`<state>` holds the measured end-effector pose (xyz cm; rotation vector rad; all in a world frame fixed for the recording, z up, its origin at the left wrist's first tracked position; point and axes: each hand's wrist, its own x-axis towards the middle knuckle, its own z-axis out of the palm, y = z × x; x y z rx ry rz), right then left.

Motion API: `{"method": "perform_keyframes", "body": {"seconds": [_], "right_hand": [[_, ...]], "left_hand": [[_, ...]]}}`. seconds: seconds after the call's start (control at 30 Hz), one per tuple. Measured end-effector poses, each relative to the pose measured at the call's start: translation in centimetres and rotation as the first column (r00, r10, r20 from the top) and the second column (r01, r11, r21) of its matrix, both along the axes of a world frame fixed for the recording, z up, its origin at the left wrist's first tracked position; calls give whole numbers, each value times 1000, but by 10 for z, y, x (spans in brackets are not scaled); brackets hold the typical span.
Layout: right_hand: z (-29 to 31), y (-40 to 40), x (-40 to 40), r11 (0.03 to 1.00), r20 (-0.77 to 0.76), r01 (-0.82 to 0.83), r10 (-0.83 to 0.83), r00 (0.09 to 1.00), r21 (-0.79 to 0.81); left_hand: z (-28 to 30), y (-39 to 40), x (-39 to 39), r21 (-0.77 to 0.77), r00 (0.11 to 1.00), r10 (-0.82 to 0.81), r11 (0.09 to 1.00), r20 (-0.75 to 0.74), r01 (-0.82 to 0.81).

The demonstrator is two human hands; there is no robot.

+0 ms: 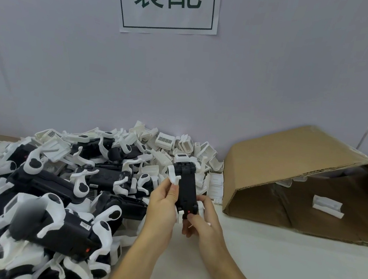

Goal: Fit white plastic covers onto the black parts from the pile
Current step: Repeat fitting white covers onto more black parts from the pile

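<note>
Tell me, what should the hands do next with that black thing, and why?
Probably press the white cover snug onto the black part. The left hand pinches the cover at the part's side, the right hand grips its lower end, and the cover looks only partly seated.

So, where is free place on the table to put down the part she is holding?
Bare tabletop lies right of the right hand and in front of the cardboard box. The narrow strip between the forearms is also free. Left of the left hand, the pile crowds the table back to the wall.
</note>
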<state>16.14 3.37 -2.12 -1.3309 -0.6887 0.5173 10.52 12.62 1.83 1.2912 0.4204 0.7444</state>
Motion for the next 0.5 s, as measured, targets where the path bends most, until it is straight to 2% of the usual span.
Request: {"method": "perform_keyframes", "body": {"seconds": [0.3, 0.5], "right_hand": [[0, -1, -1, 995, 81, 47, -40, 996, -86], [4, -1, -3, 997, 49, 32, -28, 998, -71]], "left_hand": [[1, -2, -1, 64, 1000, -23, 998, 3, 23], [2, -2, -2, 90, 1000, -16, 996, -7, 16]]}}
